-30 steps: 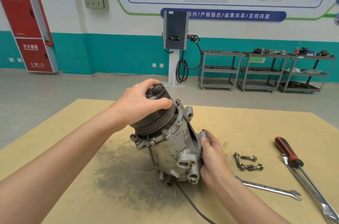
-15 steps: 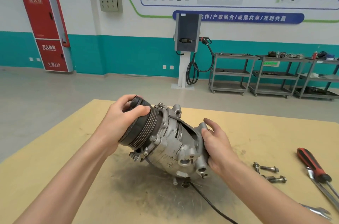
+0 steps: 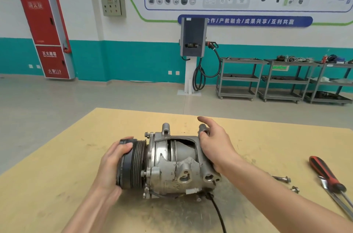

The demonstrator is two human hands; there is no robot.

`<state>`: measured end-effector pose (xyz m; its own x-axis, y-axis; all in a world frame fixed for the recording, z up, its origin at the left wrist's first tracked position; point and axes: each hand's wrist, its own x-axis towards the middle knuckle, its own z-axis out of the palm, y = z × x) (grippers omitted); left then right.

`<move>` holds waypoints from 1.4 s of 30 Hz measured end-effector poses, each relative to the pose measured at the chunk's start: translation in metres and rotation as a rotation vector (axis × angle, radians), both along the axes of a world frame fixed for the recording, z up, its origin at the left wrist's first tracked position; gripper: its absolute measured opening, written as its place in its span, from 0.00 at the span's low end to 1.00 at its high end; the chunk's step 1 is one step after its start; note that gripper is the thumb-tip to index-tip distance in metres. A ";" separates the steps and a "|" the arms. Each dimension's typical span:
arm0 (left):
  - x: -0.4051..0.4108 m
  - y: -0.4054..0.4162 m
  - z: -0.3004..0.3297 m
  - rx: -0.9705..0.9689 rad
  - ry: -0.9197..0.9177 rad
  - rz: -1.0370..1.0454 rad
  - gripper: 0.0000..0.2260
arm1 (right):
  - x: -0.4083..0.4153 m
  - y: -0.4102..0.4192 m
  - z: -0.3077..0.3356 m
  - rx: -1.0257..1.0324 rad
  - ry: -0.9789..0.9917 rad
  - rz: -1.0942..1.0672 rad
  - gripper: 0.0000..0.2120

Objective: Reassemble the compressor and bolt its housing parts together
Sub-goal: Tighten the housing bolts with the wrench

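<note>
The grey metal compressor (image 3: 172, 164) lies on its side on the yellow table (image 3: 57, 175), its black ribbed pulley (image 3: 131, 166) pointing left. A cut-out in the housing shows the inside, and a crack runs down the front. My left hand (image 3: 109, 167) grips the pulley end. Over the rear housing cover at the right end sits my right hand (image 3: 215, 146), fingers wrapped over it. Two loose bolts (image 3: 282, 179) lie on the table to the right, partly hidden by my right forearm. A black cable (image 3: 217, 211) trails from the compressor's underside toward me.
A red-and-black screwdriver (image 3: 324, 173) and metal wrenches (image 3: 342, 206) lie at the table's right edge. A dark greasy stain covers the table under the compressor. Beyond the table are grey shelf carts (image 3: 282, 80), a charging post (image 3: 193, 41) and a red fire cabinet (image 3: 47, 37).
The compressor has been tipped from nearly upright, pulley up, down onto its side with the pulley to the left. Both hands stayed on it, and the view shifted.
</note>
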<state>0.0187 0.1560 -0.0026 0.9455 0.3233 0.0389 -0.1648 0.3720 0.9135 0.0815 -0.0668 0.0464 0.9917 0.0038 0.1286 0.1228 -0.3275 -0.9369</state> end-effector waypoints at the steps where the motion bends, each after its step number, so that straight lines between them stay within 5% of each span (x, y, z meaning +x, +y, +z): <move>1: 0.001 -0.004 -0.002 -0.016 0.008 -0.002 0.16 | 0.000 -0.003 0.001 -0.017 -0.003 -0.004 0.22; 18: 0.003 -0.036 -0.011 0.013 0.049 -0.071 0.17 | -0.002 -0.033 0.005 -0.116 -0.010 -0.030 0.22; 22: -0.007 -0.032 -0.008 0.273 0.055 0.059 0.27 | -0.001 -0.033 0.005 -0.100 -0.006 -0.017 0.21; 27: -0.026 -0.039 0.016 0.750 -0.166 0.286 0.28 | 0.000 -0.033 0.008 -0.103 0.014 0.033 0.20; 34: -0.013 -0.088 0.054 1.371 -0.192 -0.036 0.36 | 0.000 -0.063 0.011 0.042 0.074 0.329 0.23; 42: 0.024 -0.112 0.071 1.610 -0.010 -0.269 0.55 | 0.001 -0.088 -0.039 0.185 0.196 0.272 0.23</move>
